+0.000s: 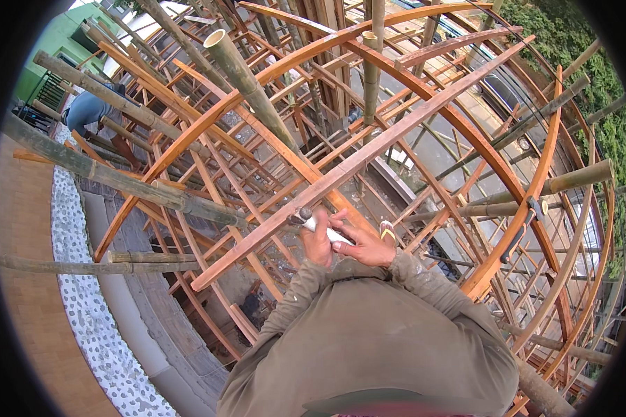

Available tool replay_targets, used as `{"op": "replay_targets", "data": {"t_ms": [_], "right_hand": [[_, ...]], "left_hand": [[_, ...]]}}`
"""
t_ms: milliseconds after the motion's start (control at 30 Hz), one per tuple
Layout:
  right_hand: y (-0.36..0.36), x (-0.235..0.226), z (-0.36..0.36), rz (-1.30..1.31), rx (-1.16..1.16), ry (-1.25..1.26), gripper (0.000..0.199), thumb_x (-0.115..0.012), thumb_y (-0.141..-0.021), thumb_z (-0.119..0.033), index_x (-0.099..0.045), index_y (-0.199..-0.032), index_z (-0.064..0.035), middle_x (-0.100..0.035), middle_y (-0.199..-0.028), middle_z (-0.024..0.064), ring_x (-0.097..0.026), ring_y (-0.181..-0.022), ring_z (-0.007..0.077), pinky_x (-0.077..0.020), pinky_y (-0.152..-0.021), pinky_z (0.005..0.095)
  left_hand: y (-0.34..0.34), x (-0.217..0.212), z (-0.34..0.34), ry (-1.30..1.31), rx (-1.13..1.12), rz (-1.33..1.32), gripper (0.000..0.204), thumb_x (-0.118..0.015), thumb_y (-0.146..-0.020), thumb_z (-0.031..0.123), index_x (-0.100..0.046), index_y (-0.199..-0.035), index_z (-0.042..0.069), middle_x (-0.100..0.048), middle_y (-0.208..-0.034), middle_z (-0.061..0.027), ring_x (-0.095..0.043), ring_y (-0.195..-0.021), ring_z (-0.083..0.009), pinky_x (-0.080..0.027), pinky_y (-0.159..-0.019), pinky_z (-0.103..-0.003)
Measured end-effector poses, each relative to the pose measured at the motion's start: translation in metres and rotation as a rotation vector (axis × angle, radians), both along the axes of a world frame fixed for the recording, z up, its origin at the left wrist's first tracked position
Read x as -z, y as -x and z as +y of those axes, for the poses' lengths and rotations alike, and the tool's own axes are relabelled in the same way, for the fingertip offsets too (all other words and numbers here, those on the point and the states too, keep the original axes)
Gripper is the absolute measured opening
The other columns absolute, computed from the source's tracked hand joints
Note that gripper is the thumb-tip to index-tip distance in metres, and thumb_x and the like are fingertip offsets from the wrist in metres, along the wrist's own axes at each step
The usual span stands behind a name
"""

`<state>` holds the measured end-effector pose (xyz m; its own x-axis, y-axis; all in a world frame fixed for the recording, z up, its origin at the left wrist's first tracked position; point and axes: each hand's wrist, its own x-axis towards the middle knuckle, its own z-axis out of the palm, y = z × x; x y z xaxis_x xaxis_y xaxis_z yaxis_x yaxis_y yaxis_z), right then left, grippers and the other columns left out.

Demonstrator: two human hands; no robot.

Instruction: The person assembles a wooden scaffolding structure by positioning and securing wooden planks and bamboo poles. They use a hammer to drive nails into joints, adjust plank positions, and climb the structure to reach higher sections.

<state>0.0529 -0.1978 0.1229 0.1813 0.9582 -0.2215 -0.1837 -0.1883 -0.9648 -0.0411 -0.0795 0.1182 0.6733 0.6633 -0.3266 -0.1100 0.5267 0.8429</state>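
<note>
My left hand (pixel 318 240) is closed around a white-handled tool (pixel 330 236) with a dark, rounded metal end, which looks like a hammer. That end rests against or just beside a long reddish wooden beam (pixel 368 153) slanting across in front of me. My right hand (pixel 368 248) is closed at the other end of the white handle, its thumb lying along it and some fingers raised. Part of the handle is hidden by my fingers. Just right of my right hand, a sandal strap (pixel 388 233) shows.
Curved orange-brown beams (pixel 466 139) and thick bamboo poles (pixel 250 90) criss-cross all around, with gaps down to lower levels. A black-handled tool (pixel 520 233) hangs on a right-hand beam. Far left, a person in blue (pixel 94 111) bends over. A pebbled white edge (pixel 90 299) borders a tan surface.
</note>
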Motion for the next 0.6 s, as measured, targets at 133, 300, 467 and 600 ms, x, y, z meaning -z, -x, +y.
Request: {"op": "replay_targets", "data": {"t_ms": [133, 300, 467, 600], "right_hand": [[0.006, 0.01, 0.015, 0.262, 0.007, 0.053, 0.057, -0.05, -0.107, -0.03, -0.033, -0.155, -0.0045, -0.065, -0.111, 0.0061, -0.062, -0.092, 0.0138, -0.053, -0.08, 0.0312], [0.016, 0.023, 0.025, 0.477, 0.044, 0.18, 0.04, -0.053, -0.106, -0.027, -0.052, -0.14, -0.0045, -0.064, -0.099, 0.0018, -0.06, -0.081, 0.0095, -0.0523, -0.071, 0.0273], [0.013, 0.029, 0.029, 0.255, 0.139, 0.225, 0.018, -0.056, -0.105, -0.022, -0.059, -0.11, -0.005, -0.06, -0.091, -0.0008, -0.056, -0.076, 0.0082, -0.0508, -0.071, 0.0252], [-0.014, 0.037, 0.007, 0.136, 0.293, 0.247, 0.019, -0.052, -0.105, -0.019, -0.062, -0.109, -0.0034, -0.056, -0.082, -0.002, -0.053, -0.074, 0.0069, -0.0495, -0.07, 0.0245]], "left_hand": [[0.016, 0.004, 0.004, -0.088, -0.003, 0.071, 0.05, -0.062, -0.099, 0.045, -0.066, -0.09, -0.004, -0.07, -0.117, -0.0226, -0.069, -0.072, -0.0158, -0.053, -0.05, -0.028], [0.035, 0.007, 0.011, 0.026, 0.024, 0.162, 0.046, -0.06, -0.101, 0.041, -0.06, -0.105, -0.005, -0.07, -0.1, -0.0268, -0.063, -0.12, -0.0338, -0.059, -0.087, -0.044], [0.044, 0.015, 0.008, 0.004, -0.088, -0.017, 0.068, -0.061, -0.098, 0.047, -0.048, -0.135, -0.009, -0.062, -0.128, -0.0274, -0.064, -0.118, -0.033, -0.054, -0.096, -0.041], [0.058, 0.023, 0.015, 0.017, -0.184, 0.038, 0.068, -0.063, -0.098, 0.044, -0.048, -0.14, -0.007, -0.061, -0.131, -0.0243, -0.064, -0.118, -0.0318, -0.052, -0.099, -0.04]]}}
